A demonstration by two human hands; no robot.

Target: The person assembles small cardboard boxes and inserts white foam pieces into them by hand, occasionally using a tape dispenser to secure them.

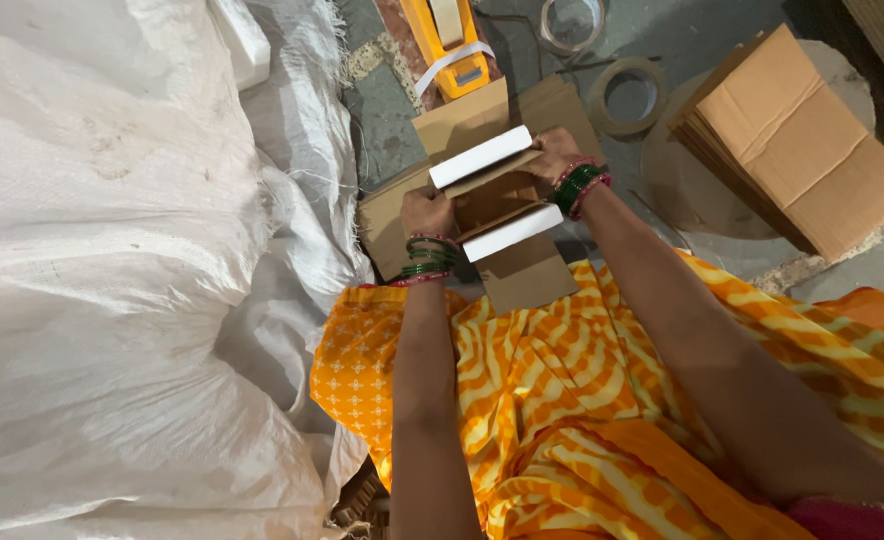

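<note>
An open brown cardboard box point(507, 270) stands on the floor before my knees, its flaps spread. Two white foam strips sit at its mouth: one point(479, 157) at the far side, one point(513, 232) at the near side. My left hand point(428, 212) grips the box's left side next to the near strip. My right hand point(552, 155) holds the right end of the far strip against the box edge. Green and red bangles ring both wrists.
Large white woven sacks point(112, 260) fill the left side. A yellow tape dispenser point(452, 45) and a tape roll point(627, 95) lie beyond the box. A stack of flat cardboard sheets point(802, 140) rests at the right. My orange striped garment point(582, 420) covers my lap.
</note>
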